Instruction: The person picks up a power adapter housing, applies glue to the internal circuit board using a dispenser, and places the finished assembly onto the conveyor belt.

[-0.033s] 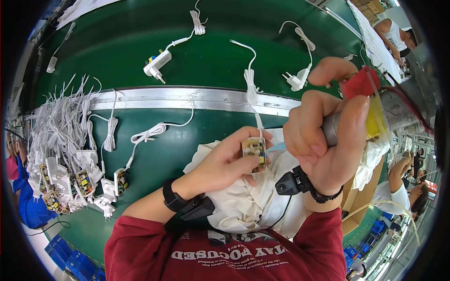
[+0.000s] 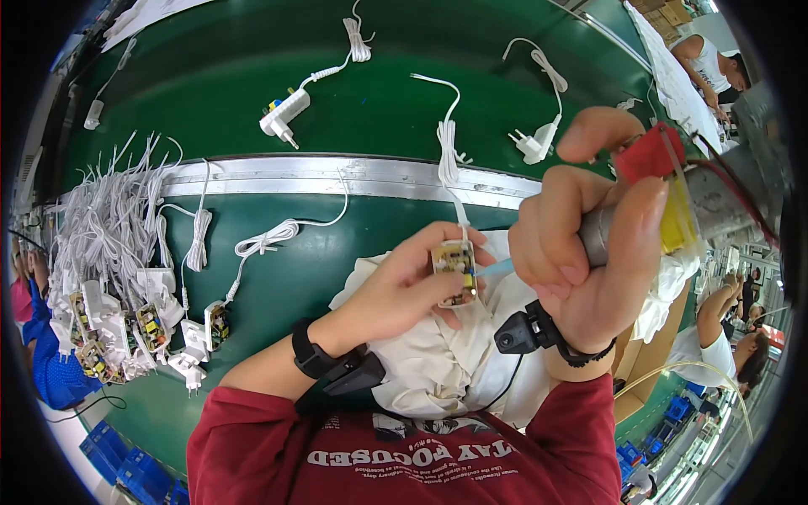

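My left hand (image 2: 404,286) grips an open power adapter (image 2: 454,273), its circuit board facing up, thumb resting on the board. A bundled white cable (image 2: 449,156) runs from it, away over the metal rail. In my right hand (image 2: 581,231) is a grey cylindrical tool (image 2: 596,234) with a red switch block (image 2: 648,153), yellow tape and wires. The thumb and several fingers wrap round the tool, while the forefinger curls near the red block. A pale blue tapered tip (image 2: 495,268) points from the tool at the right edge of the board, apparently touching it or very close.
A pile of open adapters with bundled white cables (image 2: 118,227) lies at the left. Beyond the metal rail (image 2: 320,179), finished-looking white adapters (image 2: 284,116) sit on the green belt (image 2: 404,50). White cloth (image 2: 429,362) covers my lap. Other people (image 2: 715,71) are at the right.
My left hand and the adapter have shifted very slightly to the left and away from me. My right hand with the tool has barely moved.
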`<state>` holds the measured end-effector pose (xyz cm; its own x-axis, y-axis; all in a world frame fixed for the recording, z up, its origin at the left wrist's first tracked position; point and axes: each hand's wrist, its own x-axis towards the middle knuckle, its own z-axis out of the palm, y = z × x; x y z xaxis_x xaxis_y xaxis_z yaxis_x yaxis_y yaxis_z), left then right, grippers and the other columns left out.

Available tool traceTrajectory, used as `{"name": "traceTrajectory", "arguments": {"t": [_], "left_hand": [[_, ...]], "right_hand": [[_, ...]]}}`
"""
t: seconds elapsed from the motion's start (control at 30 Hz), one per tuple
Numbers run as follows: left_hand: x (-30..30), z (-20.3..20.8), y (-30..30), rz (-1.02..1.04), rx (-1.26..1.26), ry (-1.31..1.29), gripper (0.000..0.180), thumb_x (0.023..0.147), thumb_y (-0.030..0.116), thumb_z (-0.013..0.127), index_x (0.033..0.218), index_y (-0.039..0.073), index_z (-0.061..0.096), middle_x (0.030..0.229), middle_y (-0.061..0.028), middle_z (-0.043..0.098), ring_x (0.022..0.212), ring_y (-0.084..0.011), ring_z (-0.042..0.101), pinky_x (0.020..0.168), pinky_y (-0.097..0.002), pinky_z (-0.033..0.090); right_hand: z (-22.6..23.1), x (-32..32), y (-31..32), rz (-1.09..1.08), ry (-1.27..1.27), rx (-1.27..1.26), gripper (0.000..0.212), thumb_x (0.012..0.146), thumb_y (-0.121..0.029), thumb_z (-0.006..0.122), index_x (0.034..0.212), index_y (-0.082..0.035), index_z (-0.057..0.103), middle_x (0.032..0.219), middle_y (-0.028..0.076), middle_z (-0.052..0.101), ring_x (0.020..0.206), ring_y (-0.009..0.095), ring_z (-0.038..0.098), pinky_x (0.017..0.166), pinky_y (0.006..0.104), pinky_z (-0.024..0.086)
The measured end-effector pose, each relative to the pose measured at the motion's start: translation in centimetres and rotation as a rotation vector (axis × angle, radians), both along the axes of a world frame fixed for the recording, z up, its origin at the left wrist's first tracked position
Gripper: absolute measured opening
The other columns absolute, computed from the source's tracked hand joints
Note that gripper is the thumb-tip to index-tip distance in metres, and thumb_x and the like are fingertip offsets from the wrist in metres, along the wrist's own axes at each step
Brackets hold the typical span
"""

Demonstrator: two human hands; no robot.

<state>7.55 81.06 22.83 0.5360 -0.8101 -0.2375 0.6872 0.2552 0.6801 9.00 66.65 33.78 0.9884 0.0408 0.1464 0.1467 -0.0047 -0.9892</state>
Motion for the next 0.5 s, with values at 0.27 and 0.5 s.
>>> {"name": "traceTrajectory", "arguments": {"t": [0.27,0.5], "left_hand": [[0.56,-0.47,0.49,0.122,-0.149,0.215,0.037,0.090,0.003,0.042,0.126,0.005,0.041,0.120,-0.0102,0.054,0.101,-0.0154,0.058,0.065,-0.0283,0.057],[0.65,-0.72,0.59,0.115,-0.187,0.223,0.037,0.090,0.004,0.041,0.127,0.005,0.040,0.121,-0.0115,0.054,0.104,-0.0173,0.059,0.067,-0.0298,0.058]], "right_hand": [[-0.64,-0.56,0.20,0.095,-0.023,0.041,0.041,0.095,-0.050,0.038,0.096,-0.009,0.034,0.048,-0.002,0.033,0.036,0.005,0.023,0.035,0.0220,0.020],[-0.81,-0.56,-0.04,0.122,-0.028,0.032,0.043,0.094,-0.051,0.038,0.098,-0.009,0.034,0.048,-0.002,0.033,0.035,0.005,0.024,0.034,0.0220,0.020]]}}
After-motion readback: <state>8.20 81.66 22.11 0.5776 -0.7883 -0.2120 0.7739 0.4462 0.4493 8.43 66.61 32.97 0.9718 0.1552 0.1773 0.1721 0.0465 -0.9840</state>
